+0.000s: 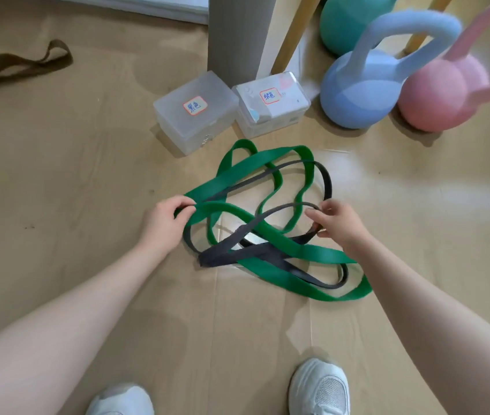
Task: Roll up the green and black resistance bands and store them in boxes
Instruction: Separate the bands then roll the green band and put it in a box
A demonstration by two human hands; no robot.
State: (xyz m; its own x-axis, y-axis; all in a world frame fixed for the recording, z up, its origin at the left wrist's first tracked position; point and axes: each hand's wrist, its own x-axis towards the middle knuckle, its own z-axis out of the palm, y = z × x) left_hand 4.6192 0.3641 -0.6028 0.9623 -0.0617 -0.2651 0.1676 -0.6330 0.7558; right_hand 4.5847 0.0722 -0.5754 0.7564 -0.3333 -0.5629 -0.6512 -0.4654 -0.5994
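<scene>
- Green resistance band and black resistance band lie tangled together on the brown floor covering, loops of each threaded over and under the other, just in front of our feet.
- Our left hand pinches a fold at the left end of the tangle, where green and black strands meet; which strand sits under the fingers we cannot tell for sure.
- Our right hand has its fingers curled round a thin black loop at the right side of the tangle.
- Both bands look soft, flat and limp, so we judge they will be light, sag when lifted and spring open unless a roll is held tight; the rubbery surfaces will likely drag on one another as we pull them apart.
- We judge the best hold is at one end fold of a single band, once it is freed, so that rolling can start from there.
- Two lidded clear boxes stand just beyond the tangle: the left box and the right box, each with a handwritten label, both closed.
- A blue kettlebell and a pink kettlebell crowd the far right, near the right box; a brown strap lies well apart at far left.
- Open floor to our left and near side gives room to spread and roll.
</scene>
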